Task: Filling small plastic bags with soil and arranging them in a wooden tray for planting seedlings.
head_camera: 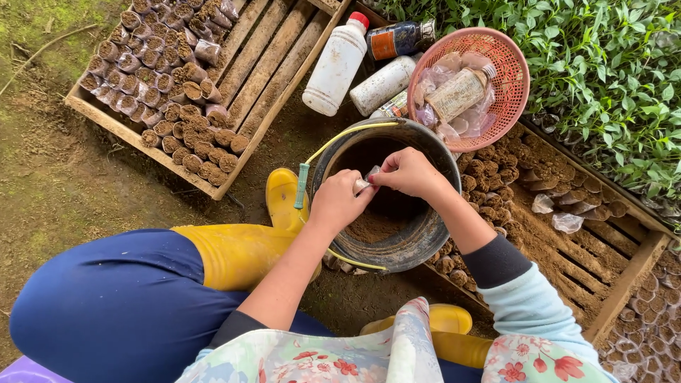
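Inspector: Left hand (pixel 339 202) and right hand (pixel 408 172) meet over the mouth of the bucket (pixel 425 234), fingertips of both pinched on a small clear plastic bag (pixel 368 177) held between them.

Clerk: Which step do you judge this to be?

Inspector: Opening or readying the bag above the soil (pixel 372 225); it looks unfilled, though it is too small to be certain. The next move, in my judgement, calls for keeping the mouth spread with one hand while the other is freed.

Clerk: Pose?

Inspector: Both forearms reach forward from the lap, wrists bent down, the right sleeve pushed back from the wrist.

Clerk: Surroundings?

Inspector: A yellow boot (pixel 245 248) sits just left of the bucket. Filled soil bags stand packed in a wooden tray (pixel 269 64) beyond, bottles (pixel 337 64) and a pink basket (pixel 511 71) near it, seedlings (pixel 610 71) to the right.
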